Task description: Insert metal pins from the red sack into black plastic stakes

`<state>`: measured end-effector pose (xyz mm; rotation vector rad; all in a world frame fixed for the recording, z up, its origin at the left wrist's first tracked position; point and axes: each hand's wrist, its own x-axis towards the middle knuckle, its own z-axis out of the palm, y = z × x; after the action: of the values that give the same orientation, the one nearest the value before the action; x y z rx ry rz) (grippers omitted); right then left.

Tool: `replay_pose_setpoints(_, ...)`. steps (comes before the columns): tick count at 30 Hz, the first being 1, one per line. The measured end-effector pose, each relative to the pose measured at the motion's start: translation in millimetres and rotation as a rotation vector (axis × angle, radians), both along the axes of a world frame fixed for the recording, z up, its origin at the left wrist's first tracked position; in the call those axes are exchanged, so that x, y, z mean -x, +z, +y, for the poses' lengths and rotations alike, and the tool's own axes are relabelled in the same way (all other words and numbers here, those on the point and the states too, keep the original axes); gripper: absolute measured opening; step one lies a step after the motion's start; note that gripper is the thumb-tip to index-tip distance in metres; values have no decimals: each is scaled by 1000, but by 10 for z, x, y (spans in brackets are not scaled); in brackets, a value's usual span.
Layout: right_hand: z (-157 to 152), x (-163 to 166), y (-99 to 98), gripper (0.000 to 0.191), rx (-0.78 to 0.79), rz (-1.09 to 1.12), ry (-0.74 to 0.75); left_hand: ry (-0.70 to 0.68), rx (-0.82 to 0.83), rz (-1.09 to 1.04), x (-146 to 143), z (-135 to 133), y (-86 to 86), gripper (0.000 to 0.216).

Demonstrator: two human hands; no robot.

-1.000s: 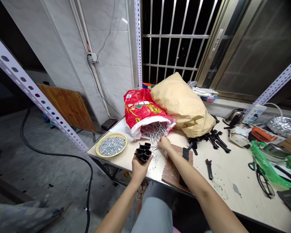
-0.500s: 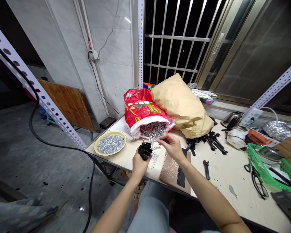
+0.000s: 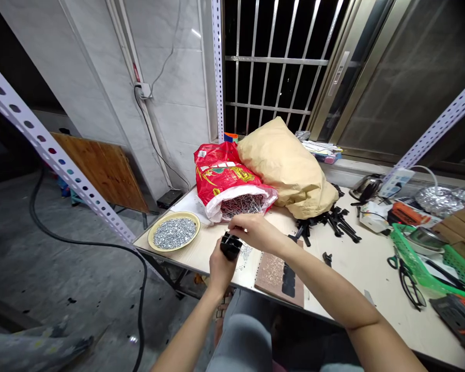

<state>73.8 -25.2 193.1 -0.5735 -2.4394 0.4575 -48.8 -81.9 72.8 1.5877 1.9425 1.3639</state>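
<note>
My left hand point(image 3: 221, 266) is wrapped round a bunch of black plastic pieces point(image 3: 231, 246), held upright over the table's front edge. Right above their top end, my right hand point(image 3: 251, 230) is closed in a pinch; whatever sits between its fingertips is too small and hidden to make out. Behind both hands a red plastic bag point(image 3: 227, 173) lies on its side, its white-lined mouth towards me and full of long thin metal pins point(image 3: 242, 205). Left of my hands stands a yellowish bowl point(image 3: 151, 240) of small silvery metal bits point(image 3: 175, 232).
A large tan sack point(image 3: 289, 168) leans beside the red bag, with loose black plastic parts point(image 3: 339, 225) at its foot. A brown board point(image 3: 269, 276) lies at the table's front. Scissors, glasses point(image 3: 411, 289) and a green basket point(image 3: 411, 258) are at right. A perforated post point(image 3: 83, 178) rises at left.
My right hand has moved left, from in front of the bag's mouth to the top of the black plastic pieces. My left hand keeps its hold. The whole view has shifted slightly.
</note>
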Motion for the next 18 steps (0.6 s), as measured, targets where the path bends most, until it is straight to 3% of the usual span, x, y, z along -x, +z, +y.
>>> replay_pose_setpoints(7,5,52,-66,12,41,-26,41,28,-12,-75,75,57,-16,37)
replay_pose_setpoints(10,202,17,-104,37,100,106,61,6,-72,-171,84,75,-5,42)
replay_pose_setpoints(12,467,-19,-219,39,125,167,-154,28,-90,-260,99,74,7,42)
replay_pose_setpoints(15,884,-45,-554,26,232,-98,-605,55,-58,-348,96,57,31,39)
replay_pose_setpoints(18,1091,-14,-977,16,373,-329,-750,11,-57,-420,25,36,59,42)
